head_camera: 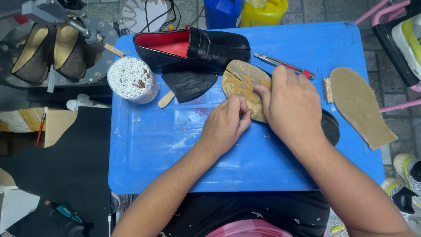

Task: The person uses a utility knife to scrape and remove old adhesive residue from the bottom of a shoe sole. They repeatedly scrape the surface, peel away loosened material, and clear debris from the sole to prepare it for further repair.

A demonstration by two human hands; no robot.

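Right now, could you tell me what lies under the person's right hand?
The right hand presses an upturned shoe with a worn tan sole onto the blue table. The sole's middle is covered.

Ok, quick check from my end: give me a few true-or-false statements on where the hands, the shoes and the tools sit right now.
1. The right hand presses on an upturned shoe's worn sole. True.
2. The left hand grips the utility knife. False: the knife lies untouched on the blue table; the left hand pinches at the sole's edge.
3. The black loafer has a red lining. True.
4. The cup of cotton swabs stands right of the loafer. False: it stands left of it.
5. A tan insole lies at the table's right edge. True.
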